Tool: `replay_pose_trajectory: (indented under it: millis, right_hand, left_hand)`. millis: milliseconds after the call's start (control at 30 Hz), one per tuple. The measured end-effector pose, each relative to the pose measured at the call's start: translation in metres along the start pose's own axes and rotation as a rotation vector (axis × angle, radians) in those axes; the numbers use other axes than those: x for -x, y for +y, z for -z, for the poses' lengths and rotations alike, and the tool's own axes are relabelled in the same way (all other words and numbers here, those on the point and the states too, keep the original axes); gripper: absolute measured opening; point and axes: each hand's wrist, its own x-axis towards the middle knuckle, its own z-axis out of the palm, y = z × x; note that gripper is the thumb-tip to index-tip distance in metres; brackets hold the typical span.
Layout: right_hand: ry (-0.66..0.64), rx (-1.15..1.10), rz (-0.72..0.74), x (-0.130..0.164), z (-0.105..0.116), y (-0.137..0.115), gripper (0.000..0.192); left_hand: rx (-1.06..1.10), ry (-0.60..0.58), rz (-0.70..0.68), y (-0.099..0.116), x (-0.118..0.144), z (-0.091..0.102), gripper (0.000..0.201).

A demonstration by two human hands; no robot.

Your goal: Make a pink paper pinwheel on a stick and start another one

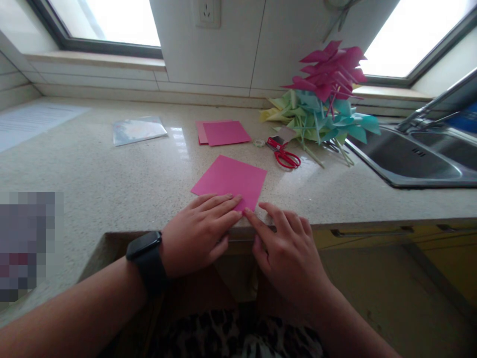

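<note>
A pink square sheet of paper (231,178) lies flat at the front of the counter, turned with one corner toward me. My left hand (203,228), with a dark watch at its wrist, rests its outstretched fingers on the sheet's near left part. At the near corner, the index fingertip of my right hand (285,246) touches the paper's edge, its other fingers apart and slightly bent. Behind the sheet sits a small stack of pink paper (226,133). Red-handled scissors (286,159) lie to the right of that stack.
Paper pinwheels (324,99) in pink, yellow, green and blue are piled at the back right, beside a steel sink (413,159) with a tap. A clear packet (139,131) and a printed sheet (37,122) lie at the left. The counter's front edge (372,222) runs near my hands.
</note>
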Motion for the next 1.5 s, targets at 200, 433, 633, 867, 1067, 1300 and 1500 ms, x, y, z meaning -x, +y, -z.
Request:
replay_pose_trajectory:
  millis: [200, 433, 633, 867, 1067, 1300, 1500]
  right_hand:
    - [-0.033, 0.022, -0.008, -0.003, 0.000, -0.003, 0.049]
    - [-0.045, 0.036, -0.013, -0.007, -0.002, -0.003, 0.055]
    - [-0.072, 0.031, -0.010, -0.010, -0.002, -0.003, 0.058]
    - [-0.100, 0.025, -0.011, -0.013, -0.001, -0.002, 0.066]
    - [-0.141, 0.009, -0.003, -0.017, -0.001, -0.001, 0.071]
    - [-0.123, -0.008, 0.015, -0.018, -0.004, 0.002, 0.066]
    - [-0.085, -0.022, 0.004, -0.013, -0.004, 0.002, 0.061]
  left_hand:
    - [0.010, -0.012, 0.011, 0.001, 0.000, 0.001, 0.045]
    - [0.031, -0.013, 0.019, 0.001, 0.000, 0.001, 0.041]
    - [0.038, 0.025, 0.011, 0.000, 0.000, 0.000, 0.038]
    - [0.043, 0.035, 0.014, 0.000, 0.002, 0.000, 0.041]
    - [0.087, 0.070, 0.019, 0.000, 0.001, -0.002, 0.052]
    - [0.057, 0.140, 0.002, 0.001, 0.000, -0.003, 0.048]
    - [0.039, 0.132, -0.004, 0.001, -0.002, -0.004, 0.049]
